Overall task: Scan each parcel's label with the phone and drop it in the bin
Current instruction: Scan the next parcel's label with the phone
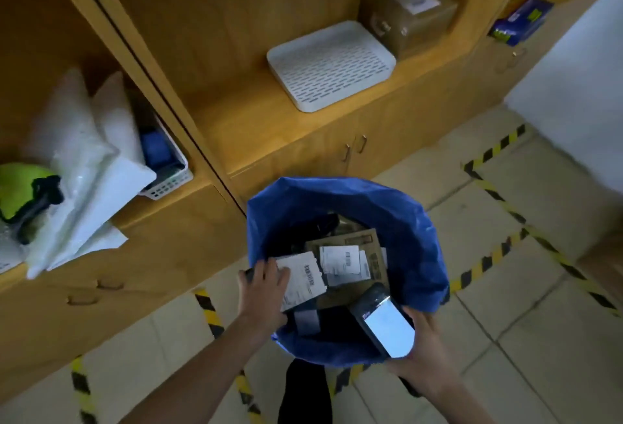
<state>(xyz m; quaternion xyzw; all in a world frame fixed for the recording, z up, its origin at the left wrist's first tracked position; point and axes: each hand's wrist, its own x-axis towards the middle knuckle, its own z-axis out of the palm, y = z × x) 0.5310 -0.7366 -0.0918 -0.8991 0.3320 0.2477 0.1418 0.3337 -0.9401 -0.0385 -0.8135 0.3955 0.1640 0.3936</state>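
Left hand (pixel 264 288) grips the parcel (pixel 302 283) by its left edge, fingers spread over the white label and the back of the hand turned up. The forearm reaches in from the near left and holds the parcel over the near-left part of the bin (pixel 421 238), label up, with its dark wrapping hanging below. Right hand (pixel 429 351) cups the phone (pixel 386 324) from beneath, fingers curled round its right side. The lit screen faces up, and the phone's far end tilts toward the parcel, above the bin's near-right rim. Phone and parcel are near each other but apart.

Inside the blue-lined bin lie brown envelopes (pixel 365 260) with labels. On the floor around it runs striped tape (pixel 488 261). Farther off, a wooden shelf (pixel 256 120) carries a white tray (pixel 330 66) and, just right of it, a box (pixel 408 15). White bags (pixel 77 167) and a basket (pixel 168 184) sit at the left.
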